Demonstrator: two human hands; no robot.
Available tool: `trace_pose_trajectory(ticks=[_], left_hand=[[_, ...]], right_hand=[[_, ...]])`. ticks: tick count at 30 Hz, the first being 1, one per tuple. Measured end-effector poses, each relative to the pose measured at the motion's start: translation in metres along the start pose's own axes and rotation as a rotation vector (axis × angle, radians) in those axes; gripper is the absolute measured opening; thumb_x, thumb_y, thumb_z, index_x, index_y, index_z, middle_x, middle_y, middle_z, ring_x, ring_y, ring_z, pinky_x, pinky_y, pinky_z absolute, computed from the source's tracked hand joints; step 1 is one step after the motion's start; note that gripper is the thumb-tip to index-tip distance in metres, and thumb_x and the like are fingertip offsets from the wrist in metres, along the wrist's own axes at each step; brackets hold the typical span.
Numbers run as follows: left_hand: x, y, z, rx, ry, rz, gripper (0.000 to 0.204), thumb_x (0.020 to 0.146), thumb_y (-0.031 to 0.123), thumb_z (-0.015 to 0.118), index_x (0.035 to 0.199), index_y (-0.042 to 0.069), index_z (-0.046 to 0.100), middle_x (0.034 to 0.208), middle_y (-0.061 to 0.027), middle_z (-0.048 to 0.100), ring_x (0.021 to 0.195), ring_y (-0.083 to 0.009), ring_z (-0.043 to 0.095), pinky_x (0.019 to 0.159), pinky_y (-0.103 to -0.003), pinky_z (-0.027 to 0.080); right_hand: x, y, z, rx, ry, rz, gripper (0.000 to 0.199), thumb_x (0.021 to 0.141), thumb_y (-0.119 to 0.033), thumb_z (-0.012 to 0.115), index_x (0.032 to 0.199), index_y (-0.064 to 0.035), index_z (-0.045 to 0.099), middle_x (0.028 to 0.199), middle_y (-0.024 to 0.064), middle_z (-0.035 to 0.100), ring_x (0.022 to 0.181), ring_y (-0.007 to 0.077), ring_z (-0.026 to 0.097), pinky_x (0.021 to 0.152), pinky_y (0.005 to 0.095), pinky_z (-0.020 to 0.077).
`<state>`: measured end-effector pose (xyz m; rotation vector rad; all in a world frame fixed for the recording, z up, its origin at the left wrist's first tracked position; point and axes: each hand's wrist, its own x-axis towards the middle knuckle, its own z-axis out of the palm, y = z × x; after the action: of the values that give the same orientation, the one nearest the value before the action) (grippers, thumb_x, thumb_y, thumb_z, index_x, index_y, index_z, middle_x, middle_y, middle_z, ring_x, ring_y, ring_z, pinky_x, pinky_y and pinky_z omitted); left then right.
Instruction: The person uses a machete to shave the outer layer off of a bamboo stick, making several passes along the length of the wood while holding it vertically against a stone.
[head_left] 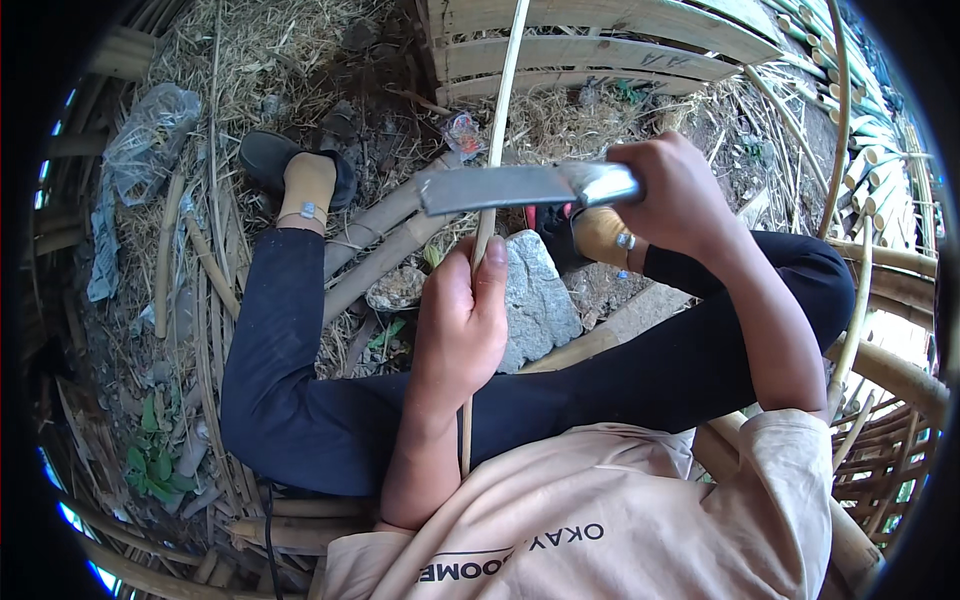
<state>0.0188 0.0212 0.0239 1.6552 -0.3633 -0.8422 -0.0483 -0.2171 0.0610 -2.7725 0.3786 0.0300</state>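
Note:
My left hand (465, 308) is closed around a thin, pale bamboo strip (507, 85), its thumb lying along the strip. The strip runs upright from my lap past the top edge of the view. In my right hand (675, 190) is the wrapped handle of a machete with a broad grey blade (500, 188). The blade points left and crosses the strip just above my left hand, covering a short piece of it. Whether the edge touches the strip, I cannot tell. A grey stone block (537, 300) lies beyond my lap, right beside my left hand.
Bamboo poles (390, 240) lie on the straw-strewn ground between my feet. A slatted wooden crate (600, 50) stands at the far side. Cut bamboo lengths (870, 185) are stacked far right. A clear plastic bag (155, 140) lies at the left.

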Motion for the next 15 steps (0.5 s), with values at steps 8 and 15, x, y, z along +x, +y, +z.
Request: trace_pose_trajectory(ticks=[8,15], left_hand=[[0.002,-0.004,0.004,-0.206,-0.106,-0.049,0.036,0.107,0.037,0.045,0.083,0.009,0.047,0.059,0.0080,0.035,0.047,-0.0016,0.031,0.042,-0.022,0.025],[0.004,-0.017,0.010,-0.048,0.001,0.088,0.032,0.107,0.034,0.046,0.089,0.008,0.050,0.059,0.0076,0.035,0.046,-0.0021,0.032,0.041,-0.022,0.026]], right_hand=[[-0.001,-0.012,0.004,0.015,-0.069,-0.038,0.015,0.066,-0.016,0.069,0.077,-0.0061,0.071,0.070,0.0159,0.068,0.069,0.0365,0.068,0.068,0.0445,0.0562],[-0.004,-0.013,0.014,-0.053,-0.079,-0.016,0.018,0.063,-0.015,0.071,0.077,-0.0049,0.072,0.068,0.0177,0.067,0.066,0.0376,0.068,0.067,0.0442,0.0566]])
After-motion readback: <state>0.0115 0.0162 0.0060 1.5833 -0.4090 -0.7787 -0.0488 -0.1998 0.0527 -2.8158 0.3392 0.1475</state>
